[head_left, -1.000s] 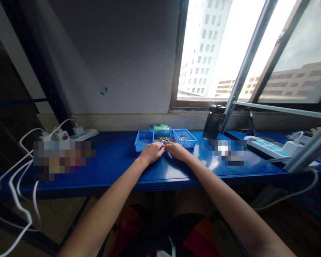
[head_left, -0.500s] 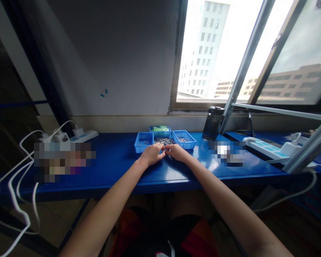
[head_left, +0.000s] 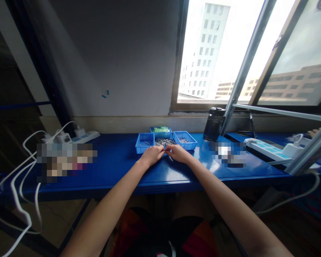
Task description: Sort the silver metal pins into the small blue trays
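Observation:
My left hand (head_left: 153, 155) and my right hand (head_left: 177, 152) rest on the blue workbench (head_left: 117, 164), fingertips meeting just in front of the middle blue tray (head_left: 163, 142) full of small metal pins. Both hands have their fingers curled into a pinch around something too small to name. A thin dark pin (head_left: 171, 158) lies on the bench under my right hand. An almost empty blue tray (head_left: 144, 143) stands to the left, another with a few pins (head_left: 185, 140) to the right, and a tray of green parts (head_left: 160, 129) behind.
A dark cylindrical container (head_left: 214, 124) stands at the back right by the window. White power strips (head_left: 81, 136) and loose white cables (head_left: 18, 185) lie at the left; another power strip (head_left: 267, 150) lies at the right. Slanted metal bars (head_left: 240, 71) cross the right side.
My hands drew back a little from the middle tray's edge toward me and stayed together, fingertips touching. The view shifted slightly.

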Demonstrator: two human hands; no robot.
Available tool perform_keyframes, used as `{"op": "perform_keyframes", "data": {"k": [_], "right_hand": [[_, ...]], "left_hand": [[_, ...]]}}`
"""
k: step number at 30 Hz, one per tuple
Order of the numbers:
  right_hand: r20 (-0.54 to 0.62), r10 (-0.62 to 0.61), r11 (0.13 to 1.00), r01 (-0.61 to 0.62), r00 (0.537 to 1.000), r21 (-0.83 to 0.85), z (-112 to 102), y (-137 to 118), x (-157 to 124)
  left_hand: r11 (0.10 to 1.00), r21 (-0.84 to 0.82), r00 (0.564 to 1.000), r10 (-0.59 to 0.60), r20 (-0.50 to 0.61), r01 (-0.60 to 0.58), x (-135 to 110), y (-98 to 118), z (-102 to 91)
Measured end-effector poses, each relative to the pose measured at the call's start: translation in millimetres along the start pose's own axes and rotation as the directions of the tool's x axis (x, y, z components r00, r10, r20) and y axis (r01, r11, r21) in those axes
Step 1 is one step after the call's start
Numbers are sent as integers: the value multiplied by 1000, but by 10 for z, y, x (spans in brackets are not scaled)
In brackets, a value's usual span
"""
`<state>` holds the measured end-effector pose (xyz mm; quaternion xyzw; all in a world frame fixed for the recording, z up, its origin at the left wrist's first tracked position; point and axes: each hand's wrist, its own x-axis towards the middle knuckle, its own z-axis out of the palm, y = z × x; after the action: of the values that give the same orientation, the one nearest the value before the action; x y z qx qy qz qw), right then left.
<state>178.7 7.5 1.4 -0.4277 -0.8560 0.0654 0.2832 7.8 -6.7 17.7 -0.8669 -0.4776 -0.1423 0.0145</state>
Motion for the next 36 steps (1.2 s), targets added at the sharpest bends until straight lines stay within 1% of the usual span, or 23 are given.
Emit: {"op": "perform_keyframes", "data": {"k": [5, 11, 19, 23, 29, 36], "right_hand": [[21, 22, 999, -21, 1000, -36, -28, -1, 10], [25, 26, 998, -24, 999, -58, -17, 39, 20], [24, 77, 997, -77, 997, 7, 5, 58, 19], [23, 64, 998, -65, 998, 13, 18, 79, 22], [-19, -7, 997, 5, 1000, -76, 27, 91, 22], [-15, -18, 997, 17, 1000, -72, 47, 101, 29]], "left_hand": [[998, -11, 998, -56, 25, 56, 10, -16, 14], [996, 25, 996, -91, 9, 91, 14, -31, 35], [992, 53, 993, -116, 22, 115, 5, -36, 55], [991, 45, 992, -124, 33, 122, 10, -39, 57], [992, 69, 993, -110, 37, 107, 21, -48, 61], [990, 95, 992, -111, 56, 106, 32, -61, 62]]}}
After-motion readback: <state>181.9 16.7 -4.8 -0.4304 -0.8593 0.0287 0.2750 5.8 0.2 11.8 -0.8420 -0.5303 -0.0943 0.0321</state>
